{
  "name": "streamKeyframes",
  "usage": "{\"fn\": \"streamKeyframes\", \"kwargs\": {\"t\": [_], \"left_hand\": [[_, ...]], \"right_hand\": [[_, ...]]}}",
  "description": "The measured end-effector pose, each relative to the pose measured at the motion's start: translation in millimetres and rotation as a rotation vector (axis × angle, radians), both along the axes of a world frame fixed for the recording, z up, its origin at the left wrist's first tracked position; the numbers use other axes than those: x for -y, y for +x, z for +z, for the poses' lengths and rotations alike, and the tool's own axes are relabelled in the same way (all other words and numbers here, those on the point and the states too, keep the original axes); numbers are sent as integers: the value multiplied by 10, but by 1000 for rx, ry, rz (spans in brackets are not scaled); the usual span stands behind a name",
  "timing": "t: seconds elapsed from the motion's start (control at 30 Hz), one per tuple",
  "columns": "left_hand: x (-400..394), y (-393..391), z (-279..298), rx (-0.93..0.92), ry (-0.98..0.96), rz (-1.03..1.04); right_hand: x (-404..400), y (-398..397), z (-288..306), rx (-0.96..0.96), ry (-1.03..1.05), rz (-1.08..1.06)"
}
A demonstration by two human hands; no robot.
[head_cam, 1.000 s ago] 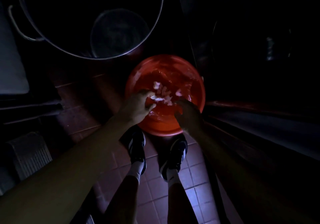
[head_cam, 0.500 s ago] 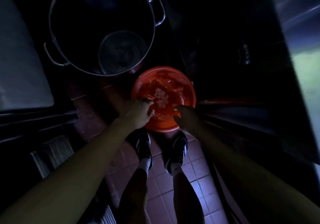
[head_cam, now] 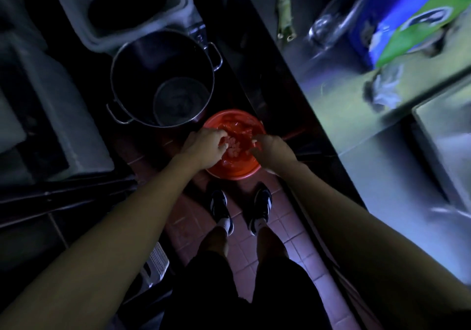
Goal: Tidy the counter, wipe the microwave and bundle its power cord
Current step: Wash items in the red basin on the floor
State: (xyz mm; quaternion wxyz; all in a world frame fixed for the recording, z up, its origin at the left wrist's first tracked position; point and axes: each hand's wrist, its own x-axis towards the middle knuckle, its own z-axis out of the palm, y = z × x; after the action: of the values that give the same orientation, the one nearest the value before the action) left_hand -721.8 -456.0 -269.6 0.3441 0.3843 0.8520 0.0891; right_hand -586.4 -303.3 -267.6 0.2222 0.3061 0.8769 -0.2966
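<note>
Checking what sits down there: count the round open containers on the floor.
2: the metal pot with a strainer inside, and the red basin just in front of the feet, touching it. Dark corners may hide more.

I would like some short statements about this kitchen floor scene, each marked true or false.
1. Both hands reach into the red basin. True.
2. The red basin stands on the steel counter. False: it stands on the tiled floor.
3. A large metal pot stands beside the basin. True.
4. The left hand holds a power cord. False: it is in the basin, at a pale wet clump.
5. The person is barefoot. False: dark shoes are worn.
</note>
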Motion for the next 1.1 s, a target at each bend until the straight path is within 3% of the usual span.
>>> {"fn": "streamKeyframes", "kwargs": {"t": [0.2, 0.6, 0.8, 1.1], "left_hand": [[-156, -69, 560, -7, 166, 84], [-1117, 682, 1359, -146, 300, -333], [-1611, 1489, 1561, -173, 343, -465], [-2316, 3315, 1882, -121, 445, -682]], "right_hand": [[-38, 315, 697, -158, 11, -95], [-625, 1383, 1472, -292, 207, -357], [-841, 2392, 1591, -304, 266, -485], [-915, 4506, 1818, -282, 328, -795]]}}
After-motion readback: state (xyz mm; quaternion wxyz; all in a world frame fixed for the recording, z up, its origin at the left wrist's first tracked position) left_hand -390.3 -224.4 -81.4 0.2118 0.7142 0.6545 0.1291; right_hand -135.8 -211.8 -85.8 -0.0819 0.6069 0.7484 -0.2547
